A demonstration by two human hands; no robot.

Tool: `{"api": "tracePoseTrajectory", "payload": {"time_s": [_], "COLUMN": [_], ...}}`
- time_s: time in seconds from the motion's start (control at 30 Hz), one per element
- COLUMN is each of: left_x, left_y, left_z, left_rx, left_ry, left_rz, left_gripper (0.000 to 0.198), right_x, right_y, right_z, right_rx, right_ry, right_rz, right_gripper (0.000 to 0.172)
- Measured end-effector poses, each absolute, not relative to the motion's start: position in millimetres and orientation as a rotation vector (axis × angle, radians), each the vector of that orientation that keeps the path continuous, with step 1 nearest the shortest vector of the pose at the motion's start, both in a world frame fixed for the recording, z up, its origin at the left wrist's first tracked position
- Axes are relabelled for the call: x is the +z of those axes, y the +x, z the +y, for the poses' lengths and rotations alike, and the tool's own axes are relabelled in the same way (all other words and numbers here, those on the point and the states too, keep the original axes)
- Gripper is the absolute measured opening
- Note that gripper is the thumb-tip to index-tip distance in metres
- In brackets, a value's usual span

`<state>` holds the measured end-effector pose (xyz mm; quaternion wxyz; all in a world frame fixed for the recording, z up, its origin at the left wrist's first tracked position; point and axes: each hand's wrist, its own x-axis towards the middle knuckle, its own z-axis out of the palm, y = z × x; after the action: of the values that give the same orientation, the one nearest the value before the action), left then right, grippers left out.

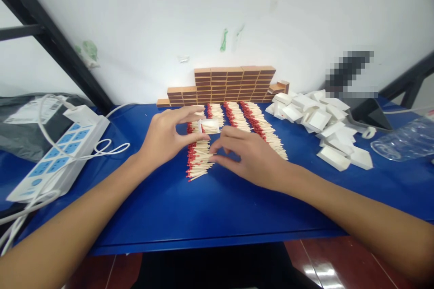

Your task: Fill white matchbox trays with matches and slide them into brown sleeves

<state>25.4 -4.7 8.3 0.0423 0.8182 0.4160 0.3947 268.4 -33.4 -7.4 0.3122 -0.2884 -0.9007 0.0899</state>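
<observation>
My left hand [164,132] grips a small white matchbox tray [213,124] between thumb and fingers. A few red-tipped matches lie inside the tray. Just below and right of it, my right hand [252,156] has its thumb and index finger closed at the edge of the leftmost row of matches [199,160]. What sits between those fingertips is small and partly hidden; it looks like matches. More rows of matches [262,126] lie side by side beyond my right hand, red heads to the left.
Brown matchboxes [233,85] are stacked against the wall. White empty trays [318,119] lie heaped at the right, near a dark device [369,113] and a clear plastic bottle [407,137]. A power strip [61,158] with white cables and a grey bag [20,131] occupy the left.
</observation>
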Motion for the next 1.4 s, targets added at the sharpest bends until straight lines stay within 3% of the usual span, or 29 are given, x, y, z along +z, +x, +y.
{"api": "tracePoseTrajectory", "payload": {"time_s": [0.3, 1.17, 1.4], "left_x": [7.0, 4.7, 6.3], "left_y": [24.8, 30.2, 27.1], "left_z": [-3.1, -7.7, -4.5], "left_rx": [1.197, 1.269, 1.28], "left_ry": [2.619, 2.64, 2.571], "left_rz": [1.134, 1.023, 1.194], "left_gripper": [0.063, 0.059, 0.057], "right_x": [4.8, 7.5, 4.4], "right_y": [289.2, 283.8, 276.0], "right_z": [-8.3, -9.1, -22.0], "right_rx": [0.035, 0.287, 0.317], "right_ry": [-0.866, -0.953, -0.773], "right_rz": [-2.243, -2.172, -2.234], "right_gripper": [0.006, 0.01, 0.007]}}
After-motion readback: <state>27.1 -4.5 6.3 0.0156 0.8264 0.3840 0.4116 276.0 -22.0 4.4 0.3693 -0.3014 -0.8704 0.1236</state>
